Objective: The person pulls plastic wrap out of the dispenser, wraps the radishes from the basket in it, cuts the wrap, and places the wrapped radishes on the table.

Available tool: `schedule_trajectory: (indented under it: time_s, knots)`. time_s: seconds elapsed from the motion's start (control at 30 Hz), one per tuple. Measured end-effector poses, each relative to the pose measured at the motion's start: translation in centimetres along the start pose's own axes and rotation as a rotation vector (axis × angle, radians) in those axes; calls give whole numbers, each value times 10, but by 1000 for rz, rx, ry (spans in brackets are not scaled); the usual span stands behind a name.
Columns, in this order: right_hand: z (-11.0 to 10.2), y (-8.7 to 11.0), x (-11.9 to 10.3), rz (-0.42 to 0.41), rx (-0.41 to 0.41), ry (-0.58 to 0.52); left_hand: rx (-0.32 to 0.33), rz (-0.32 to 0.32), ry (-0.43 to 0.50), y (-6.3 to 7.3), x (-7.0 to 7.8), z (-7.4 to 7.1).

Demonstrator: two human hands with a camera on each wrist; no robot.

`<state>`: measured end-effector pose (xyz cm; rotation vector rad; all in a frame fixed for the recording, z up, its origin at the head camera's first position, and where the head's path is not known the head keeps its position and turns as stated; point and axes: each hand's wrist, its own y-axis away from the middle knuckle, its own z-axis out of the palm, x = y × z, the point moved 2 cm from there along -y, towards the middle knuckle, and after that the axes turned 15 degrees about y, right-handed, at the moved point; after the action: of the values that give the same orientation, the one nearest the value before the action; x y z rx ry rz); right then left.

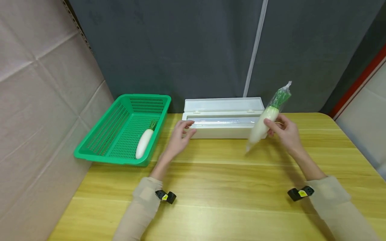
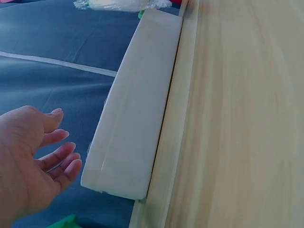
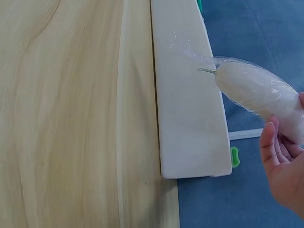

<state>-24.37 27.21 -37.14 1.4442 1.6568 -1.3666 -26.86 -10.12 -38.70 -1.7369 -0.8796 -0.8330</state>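
Observation:
A white radish [image 1: 263, 126] with green leaf stubs, wrapped in clear cling film, is held tilted in my right hand [image 1: 285, 133], leaves up and tip down. In the right wrist view the film on the radish [image 3: 256, 88] looks wrinkled and trails past its tip. My left hand [image 1: 180, 136] holds nothing; its fingers are loosely bent by the left end of a white cling film box [image 1: 221, 134]. The box's lid [image 1: 224, 105] stands raised, and a film roll [image 1: 224, 121] shows inside. From the left wrist, the box [image 2: 135, 109] appears just beyond the fingertips [image 2: 71, 168].
On the left of the wooden table [image 1: 211, 201] stands a green plastic basket [image 1: 120, 160]. An unwrapped white radish [image 1: 144, 143] lies along its right side. A dark grey curtain [image 1: 181, 50] hangs behind the table, and a pale covered wall [image 1: 45, 117] rises on the left.

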Motion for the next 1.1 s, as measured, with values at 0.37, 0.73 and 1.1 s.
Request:
schedule_trajectory:
  time_s: [0.37,0.73,1.1]
  knots:
    - [-14,-1,10,27,-9,175,57,-73,-99,1,-14,-14]
    - [-31,0,19,80,-35,315,41,-131,-135,-4,-25,-16]
    - [-49,-7,29,128,-67,518,37,-144,-115,-12,-31,-21]
